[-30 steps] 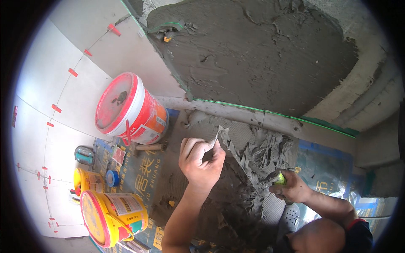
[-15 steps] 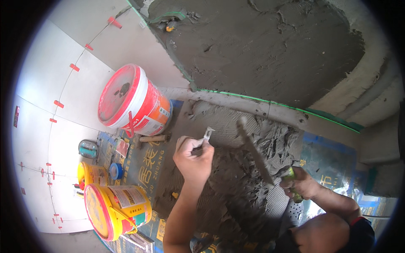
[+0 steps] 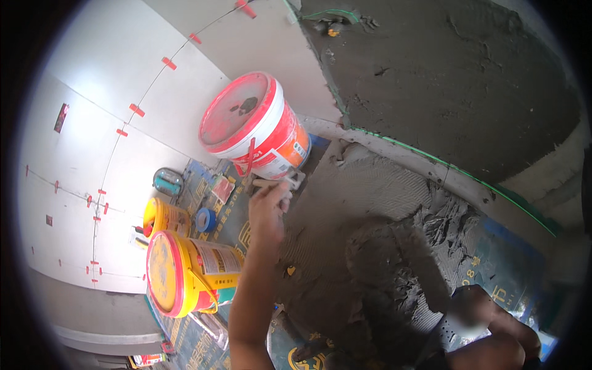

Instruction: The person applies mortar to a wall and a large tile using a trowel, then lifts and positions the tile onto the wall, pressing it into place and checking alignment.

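My left hand (image 3: 269, 206) is closed on a small pale slotted piece (image 3: 296, 179), which sticks out past the fingertips near the red-and-white bucket (image 3: 287, 139). What the piece is exactly, I cannot make out. At the lower right, my right hand (image 3: 473, 311) is blurred by motion and grips a trowel (image 3: 425, 265). Its broad grey blade lies over or just above the wet mortar (image 3: 370, 185), and contact cannot be judged. Combed ridges mark the mortar's far part; rough lumps cover the near and right parts.
A yellow bucket (image 3: 166, 274) with a red-rimmed lid stands at left, near a smaller yellow tub (image 3: 161, 217), blue tape roll (image 3: 205, 219) and teal tool (image 3: 168, 182). Mortar coats the wall (image 3: 431, 80); a green line runs along its foot. Printed sheeting (image 3: 502, 265) covers the floor.
The view has swung, shifting the scene rightward. My left hand has moved from above the mortar to beside the red-and-white bucket. The trowel blade has turned from edge-on to broadside.
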`<state>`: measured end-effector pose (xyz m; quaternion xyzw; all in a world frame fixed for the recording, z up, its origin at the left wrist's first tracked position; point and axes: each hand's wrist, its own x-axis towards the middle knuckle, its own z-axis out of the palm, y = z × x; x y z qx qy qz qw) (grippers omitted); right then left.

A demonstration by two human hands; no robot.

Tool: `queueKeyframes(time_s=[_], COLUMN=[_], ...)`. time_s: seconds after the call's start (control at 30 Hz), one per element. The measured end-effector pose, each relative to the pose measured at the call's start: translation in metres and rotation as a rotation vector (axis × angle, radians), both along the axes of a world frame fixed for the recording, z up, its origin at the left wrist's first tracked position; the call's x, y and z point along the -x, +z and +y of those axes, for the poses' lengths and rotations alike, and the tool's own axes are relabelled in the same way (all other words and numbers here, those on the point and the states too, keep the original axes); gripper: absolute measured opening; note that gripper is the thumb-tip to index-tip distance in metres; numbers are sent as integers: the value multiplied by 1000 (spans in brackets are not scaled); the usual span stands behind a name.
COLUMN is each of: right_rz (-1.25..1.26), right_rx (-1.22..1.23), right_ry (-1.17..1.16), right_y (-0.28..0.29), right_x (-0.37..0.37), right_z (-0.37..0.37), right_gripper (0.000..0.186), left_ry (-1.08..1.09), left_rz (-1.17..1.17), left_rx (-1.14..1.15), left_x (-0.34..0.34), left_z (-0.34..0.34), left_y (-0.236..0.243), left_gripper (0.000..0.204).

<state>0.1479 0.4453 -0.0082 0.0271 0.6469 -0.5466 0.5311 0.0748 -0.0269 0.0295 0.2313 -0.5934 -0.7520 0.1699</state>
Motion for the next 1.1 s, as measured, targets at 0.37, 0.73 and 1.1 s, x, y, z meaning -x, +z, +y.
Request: queueKeyframes(time_s=[0.37,0.73,1.1], right_rz=[-43,811,627], right_rx=[-42,-99,-75], right_ry=[-273,224,-80], right_y=[-72,-46,-12], right_x=[-20,-3,32], right_z=[28,38,9], right_gripper=[16,41,40], left_ry=[180,129,317], left_rz=[-325,-868,-406], left_rx=[1137,1402,1647], left_x=[-56,-146,-148], left_z=[-95,-234,-178], left_y=[-2,-130,28], left_gripper=[17,27,5])
